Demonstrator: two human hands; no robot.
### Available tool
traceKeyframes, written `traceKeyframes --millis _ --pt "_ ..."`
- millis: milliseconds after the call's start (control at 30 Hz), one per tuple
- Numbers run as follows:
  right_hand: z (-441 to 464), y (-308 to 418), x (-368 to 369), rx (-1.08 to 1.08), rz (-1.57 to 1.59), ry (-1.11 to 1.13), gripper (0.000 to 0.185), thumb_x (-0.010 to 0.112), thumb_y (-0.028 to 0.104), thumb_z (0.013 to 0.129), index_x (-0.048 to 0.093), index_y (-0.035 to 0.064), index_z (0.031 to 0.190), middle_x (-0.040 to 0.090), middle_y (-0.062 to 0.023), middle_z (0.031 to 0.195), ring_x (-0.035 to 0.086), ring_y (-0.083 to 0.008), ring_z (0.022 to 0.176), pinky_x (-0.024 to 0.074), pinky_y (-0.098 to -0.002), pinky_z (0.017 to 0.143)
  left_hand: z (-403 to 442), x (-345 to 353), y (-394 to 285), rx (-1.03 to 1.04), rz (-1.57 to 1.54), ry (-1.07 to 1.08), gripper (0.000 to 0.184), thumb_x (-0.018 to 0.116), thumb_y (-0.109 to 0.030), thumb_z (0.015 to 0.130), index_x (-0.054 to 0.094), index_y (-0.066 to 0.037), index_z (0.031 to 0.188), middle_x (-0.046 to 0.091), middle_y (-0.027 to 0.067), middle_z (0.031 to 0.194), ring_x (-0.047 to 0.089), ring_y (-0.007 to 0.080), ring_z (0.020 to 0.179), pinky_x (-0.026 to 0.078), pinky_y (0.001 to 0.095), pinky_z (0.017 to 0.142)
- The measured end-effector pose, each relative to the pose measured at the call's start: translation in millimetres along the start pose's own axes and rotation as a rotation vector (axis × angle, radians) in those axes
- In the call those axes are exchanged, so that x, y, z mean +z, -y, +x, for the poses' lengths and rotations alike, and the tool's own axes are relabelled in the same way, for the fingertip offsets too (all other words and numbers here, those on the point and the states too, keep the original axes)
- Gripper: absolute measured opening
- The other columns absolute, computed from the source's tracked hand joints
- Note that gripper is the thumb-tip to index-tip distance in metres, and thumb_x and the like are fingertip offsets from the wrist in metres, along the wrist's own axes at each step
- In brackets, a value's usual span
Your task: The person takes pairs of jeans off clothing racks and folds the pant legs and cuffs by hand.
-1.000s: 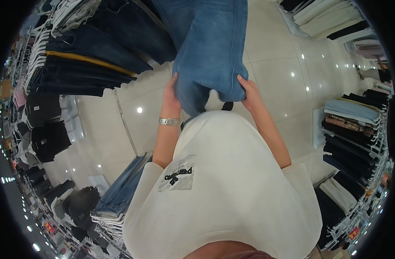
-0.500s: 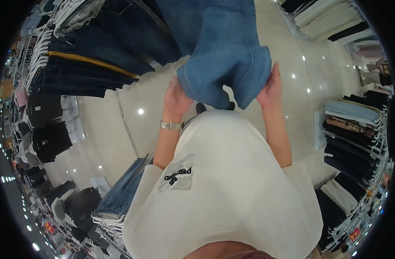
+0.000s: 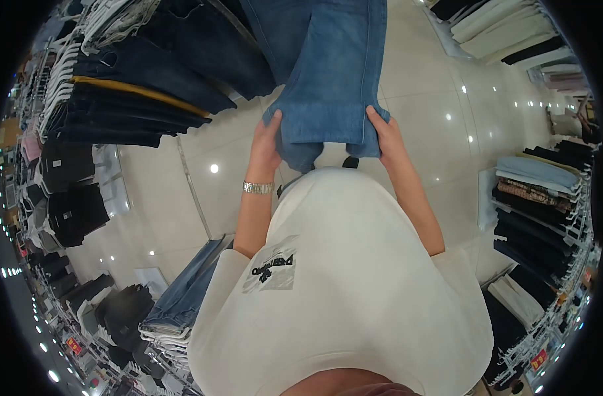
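Note:
A pair of blue jeans [image 3: 338, 79] stretches from the top edge of the head view down toward my body. My left hand [image 3: 266, 146] pinches the left side of one leg's hem, thumb on top of the denim. On the opposite side, my right hand [image 3: 387, 135] grips the same hem, also thumb uppermost. Between my hands the hem is pulled out wide and flat, and a looser fold of denim hangs below it. The upper part of the jeans lies outside the view.
Dark jeans [image 3: 143, 102] hang on white hangers at the upper left, close to the held pair. Folded jeans [image 3: 183, 290] hang at my lower left. More trousers [image 3: 536, 204] fill a rack on the right. Glossy tiles [image 3: 433, 112] cover the floor.
Both hands have closed on the hem with thumbs now on top, and the right hand has moved inward. The curled, bunched leg end has become a flat, stretched edge.

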State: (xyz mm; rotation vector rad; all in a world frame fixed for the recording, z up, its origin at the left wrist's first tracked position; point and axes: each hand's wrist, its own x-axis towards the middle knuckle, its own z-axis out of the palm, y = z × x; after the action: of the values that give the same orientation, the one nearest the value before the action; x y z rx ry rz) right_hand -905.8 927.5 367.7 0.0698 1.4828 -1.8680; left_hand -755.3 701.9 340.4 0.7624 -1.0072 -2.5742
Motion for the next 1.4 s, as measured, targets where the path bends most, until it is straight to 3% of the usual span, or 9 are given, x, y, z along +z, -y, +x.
traceKeyframes --millis 167,267,467,500,600,733,1033,1233,1400 --pt "5.2 7.6 -4.4 0.077 0.196 -0.012 0.056 0.064 0.034 0.095 0.053 -0.0091 0.129 0.064 -0.0192 0.119 0.065 -0.0259 0.106 0.0515 -0.0341 0.092 -3.1 -0.7 2.4 -0.152 -0.23 0.007 0.05 0.058 -0.025 0.1 0.044 0.003 0.14 0.055 0.0168 0.136 0.059 0.0266 0.119 0.049 0.0379 0.102" --pt "7.6 9.3 -12.5 0.139 0.38 0.034 0.056 0.063 0.033 0.096 0.05 -0.0072 0.132 0.062 -0.0193 0.124 0.064 -0.0272 0.107 0.0524 -0.0354 0.092 -28.0 6.7 18.9 -0.283 -0.419 0.175 0.053 0.055 -0.027 0.101 0.041 0.004 0.142 0.052 0.0186 0.14 0.057 0.0293 0.123 0.048 0.0394 0.103" --pt "7.9 8.4 -24.5 0.142 0.575 0.076 0.057 0.06 0.032 0.098 0.044 -0.0045 0.139 0.057 -0.018 0.133 0.06 -0.0281 0.116 0.0492 -0.0408 0.099 -26.2 2.7 32.3 -0.307 0.023 0.179 0.052 0.048 -0.029 0.104 0.04 0.004 0.142 0.054 0.0197 0.138 0.056 0.0311 0.124 0.048 0.0428 0.104" --pt "5.8 12.9 -23.0 0.13 0.611 0.093 0.057 0.06 0.032 0.098 0.043 -0.0043 0.14 0.056 -0.0178 0.134 0.059 -0.028 0.119 0.0479 -0.0424 0.101 -21.9 1.9 31.3 -0.287 -0.061 0.157 0.05 0.048 -0.029 0.104 0.041 0.004 0.141 0.054 0.0196 0.137 0.057 0.031 0.124 0.049 0.0429 0.104" --pt "-4.9 20.0 -11.6 0.172 0.566 0.194 0.062 0.062 0.034 0.097 0.04 -0.0027 0.143 0.055 -0.0165 0.137 0.052 -0.0281 0.127 0.0426 -0.0454 0.106 -7.6 2.0 26.5 -0.234 -0.287 0.1 0.046 0.047 -0.027 0.104 0.044 0.004 0.139 0.056 0.0188 0.136 0.058 0.0305 0.123 0.049 0.0434 0.103" --pt "-2.9 -18.0 -3.2 0.255 0.18 0.325 0.064 0.065 0.033 0.095 0.042 -0.0024 0.143 0.052 -0.0144 0.141 0.046 -0.0281 0.134 0.0345 -0.0436 0.112 6.2 3.9 23.2 -0.213 -0.446 0.108 0.042 0.046 -0.026 0.105 0.049 0.002 0.135 0.06 0.0168 0.132 0.059 0.0288 0.12 0.05 0.0438 0.102" --pt "7.9 6.2 -12.2 0.175 0.161 0.065 0.055 0.067 0.036 0.093 0.057 -0.0084 0.123 0.066 -0.0179 0.114 0.068 -0.0242 0.098 0.0562 -0.0346 0.083 -2.2 14.5 6.2 -0.249 -0.16 -0.084 0.043 0.057 -0.032 0.1 0.056 0.0 0.128 0.063 0.013 0.123 0.061 0.0234 0.111 0.049 0.0336 0.095" --pt "16.9 4.3 -17.3 0.232 0.185 -0.039 0.055 0.069 0.041 0.091 0.061 -0.0066 0.118 0.067 -0.0177 0.111 0.069 -0.0231 0.094 0.0566 -0.0335 0.081 6.2 12.3 11.3 -0.243 -0.076 -0.085 0.049 0.06 -0.034 0.098 0.054 0.002 0.13 0.062 0.0144 0.125 0.061 0.0241 0.111 0.048 0.0331 0.095" --pt "16.9 1.0 -25.4 0.215 0.39 0.033 0.054 0.066 0.036 0.093 0.056 -0.0049 0.126 0.066 -0.0175 0.117 0.067 -0.0255 0.103 0.0546 -0.0371 0.089 -3.4 23.3 8.1 -0.257 -0.231 0.035 0.05 0.056 -0.031 0.1 0.047 0.001 0.137 0.058 0.0144 0.132 0.058 0.0249 0.119 0.049 0.0382 0.1"
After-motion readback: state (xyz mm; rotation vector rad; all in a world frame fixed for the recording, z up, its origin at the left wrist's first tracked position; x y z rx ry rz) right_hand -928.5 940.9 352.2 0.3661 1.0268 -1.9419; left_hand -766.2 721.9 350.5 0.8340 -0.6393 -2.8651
